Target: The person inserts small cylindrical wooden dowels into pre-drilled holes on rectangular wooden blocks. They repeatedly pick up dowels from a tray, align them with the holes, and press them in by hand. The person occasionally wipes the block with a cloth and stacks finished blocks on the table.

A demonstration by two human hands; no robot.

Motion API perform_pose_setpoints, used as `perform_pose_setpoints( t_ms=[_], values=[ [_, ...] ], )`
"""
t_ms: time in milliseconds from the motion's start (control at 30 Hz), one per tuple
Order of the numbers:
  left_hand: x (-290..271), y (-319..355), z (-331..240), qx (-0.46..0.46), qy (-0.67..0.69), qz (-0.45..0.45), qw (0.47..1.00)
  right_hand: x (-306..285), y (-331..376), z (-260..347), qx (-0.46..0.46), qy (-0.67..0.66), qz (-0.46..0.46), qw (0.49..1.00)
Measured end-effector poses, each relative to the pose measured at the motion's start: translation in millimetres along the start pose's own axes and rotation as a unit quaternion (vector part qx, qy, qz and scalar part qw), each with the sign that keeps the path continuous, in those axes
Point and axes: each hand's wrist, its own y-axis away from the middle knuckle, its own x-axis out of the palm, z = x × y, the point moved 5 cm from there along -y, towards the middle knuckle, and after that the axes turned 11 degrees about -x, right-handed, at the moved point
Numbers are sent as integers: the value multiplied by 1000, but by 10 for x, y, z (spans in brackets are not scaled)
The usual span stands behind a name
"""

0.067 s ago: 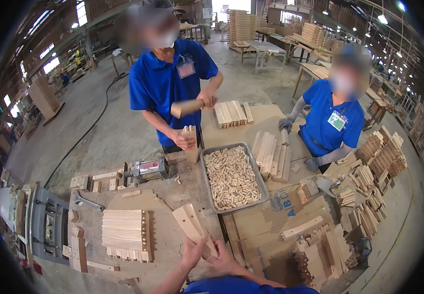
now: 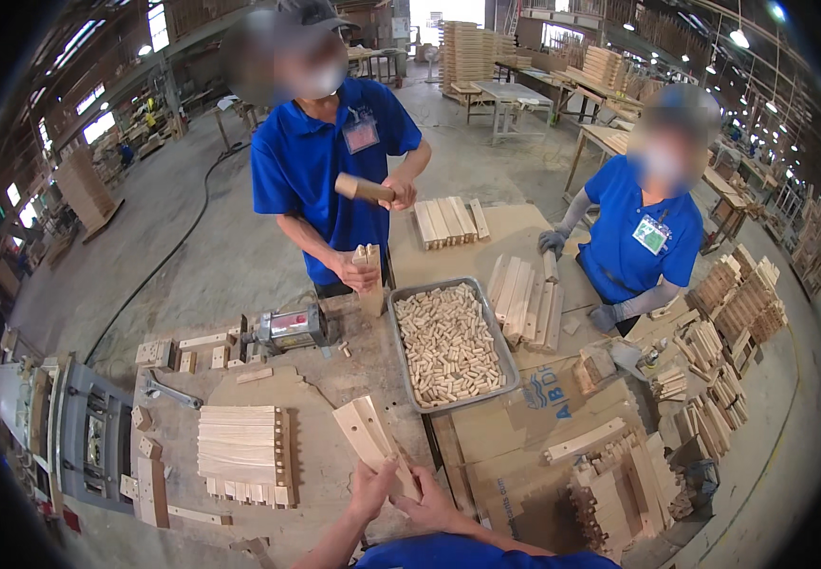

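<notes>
Both my hands grip a pair of pale wooden slats [image 2: 373, 434] above the near edge of the bench, the slats lying side by side with dark holes near their ends. My left hand [image 2: 370, 490] is closed round their left side, and my right hand [image 2: 432, 505] round the right side of the near end. Left of them lies a row of slats [image 2: 239, 446] with dowel ends along its right side. Just beyond, a grey tray [image 2: 443, 407] is full of short wooden dowels [image 2: 448, 346].
Across the bench a co-worker holds a wooden mallet [image 2: 361, 188] and upright slats [image 2: 369, 294]. Another, in grey gloves, stands at the right by stacked slats [image 2: 527, 302]. A metal cylinder [image 2: 294, 327], a wrench [image 2: 171, 390] and cardboard [image 2: 515, 474] lie about the bench.
The co-worker's mallet has risen slightly and looks less blurred. My hands and the slats in them have barely moved.
</notes>
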Motion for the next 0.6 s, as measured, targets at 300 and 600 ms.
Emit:
perform_pose_setpoints(
  t_ms=[300,600],
  values=[
    [-288,310,68,-6,109,10,994,130,-196,-38,-19,-131,112,985],
    [-508,478,17,8,141,14,990,273,-280,173,29,-50,205,977]
  ],
)
